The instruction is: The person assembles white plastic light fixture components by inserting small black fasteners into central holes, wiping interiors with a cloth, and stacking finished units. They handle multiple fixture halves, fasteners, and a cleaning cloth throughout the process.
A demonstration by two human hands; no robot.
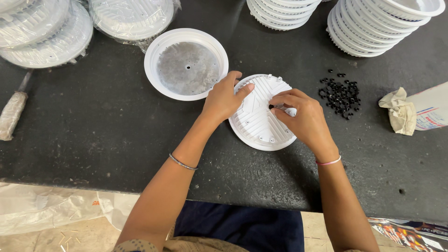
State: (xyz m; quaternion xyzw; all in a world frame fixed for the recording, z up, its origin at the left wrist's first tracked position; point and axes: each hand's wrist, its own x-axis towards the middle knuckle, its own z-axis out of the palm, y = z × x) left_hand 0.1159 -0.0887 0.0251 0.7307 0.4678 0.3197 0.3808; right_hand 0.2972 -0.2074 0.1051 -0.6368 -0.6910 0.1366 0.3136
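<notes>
A white round ribbed plastic housing (pixel 255 122) lies face down on the black worktop. My left hand (pixel 224 99) rests on its upper left edge, fingers spread over the rim, holding it still. My right hand (pixel 301 114) sits over the housing's right side, with thumb and forefinger pinched on a small black ring (pixel 271 107) at the housing's centre. A loose pile of the same small black rings (pixel 341 94) lies just right of my right hand.
A white housing with a grey metal disc inside (pixel 186 63) lies upright behind my left hand. Stacks of white housings (pixel 373 23) stand at the back right, wrapped ones (pixel 44 30) at the back left. A crumpled cloth (pixel 400 112) and a tool handle (pixel 11 114) lie at the sides.
</notes>
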